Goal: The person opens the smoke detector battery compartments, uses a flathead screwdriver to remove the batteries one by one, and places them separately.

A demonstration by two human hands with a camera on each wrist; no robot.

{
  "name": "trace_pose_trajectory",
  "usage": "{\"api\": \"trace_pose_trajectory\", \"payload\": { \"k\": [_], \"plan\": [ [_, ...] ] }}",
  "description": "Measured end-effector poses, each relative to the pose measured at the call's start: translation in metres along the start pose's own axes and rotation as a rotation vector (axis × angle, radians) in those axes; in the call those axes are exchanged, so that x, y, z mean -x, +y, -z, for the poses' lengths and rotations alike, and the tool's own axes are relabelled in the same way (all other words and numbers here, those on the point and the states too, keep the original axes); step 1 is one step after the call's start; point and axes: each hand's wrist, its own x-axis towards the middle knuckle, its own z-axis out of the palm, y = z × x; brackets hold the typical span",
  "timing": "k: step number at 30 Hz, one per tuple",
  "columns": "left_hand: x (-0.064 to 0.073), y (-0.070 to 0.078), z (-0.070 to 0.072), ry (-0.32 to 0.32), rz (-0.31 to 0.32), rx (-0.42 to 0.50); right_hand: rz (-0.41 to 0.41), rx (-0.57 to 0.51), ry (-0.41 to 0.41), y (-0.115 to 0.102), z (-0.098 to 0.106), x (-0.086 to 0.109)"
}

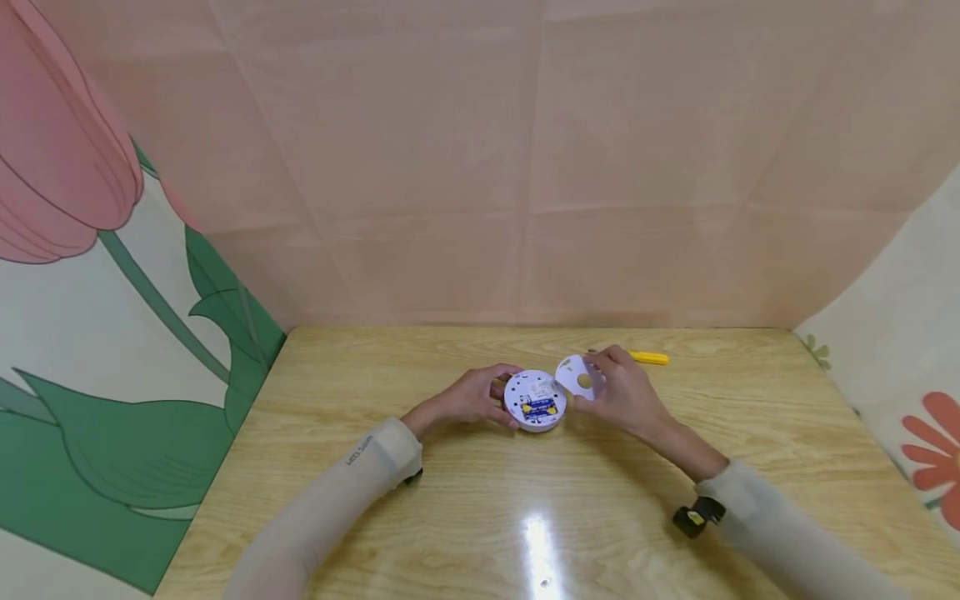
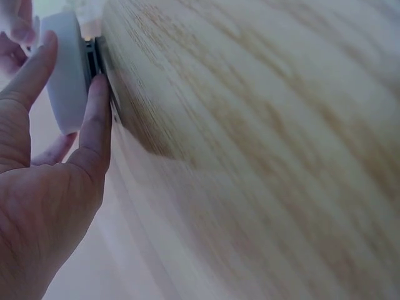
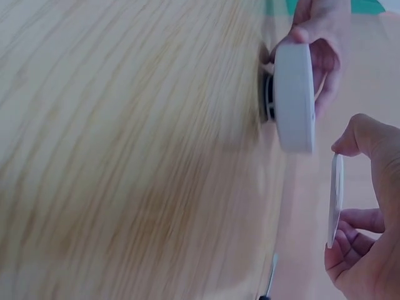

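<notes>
My left hand [image 1: 471,396] grips the left side of a round white device [image 1: 534,387], fingers and thumb spread round its edge. Blue-and-yellow batteries [image 1: 540,409] lie in its upturned face. Seen from the left wrist, the white body [image 2: 67,75] stands on a narrower dark base [image 2: 94,57] close to the tabletop. To the right of the device, my right hand [image 1: 626,396] pinches a thin white cover [image 1: 573,373] by its edge. That cover has a round hole and is held tilted. The right wrist view shows the cover [image 3: 335,200] edge-on, apart from the device [image 3: 295,97].
A yellow-handled screwdriver [image 1: 649,357] lies behind my right hand, its shaft partly hidden by the fingers. The wood-grain table [image 1: 450,525] meets a pink cloth backdrop [image 1: 465,167] at the back. Flower-printed cloth [image 1: 127,450] borders both sides.
</notes>
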Motion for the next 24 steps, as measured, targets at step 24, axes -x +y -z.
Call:
{"api": "trace_pose_trajectory", "payload": {
  "k": [24],
  "plan": [
    [0.0, -0.002, 0.001, -0.002, 0.016, 0.009, 0.075, 0.097, -0.022, 0.065, 0.019, 0.031]
  ]
}}
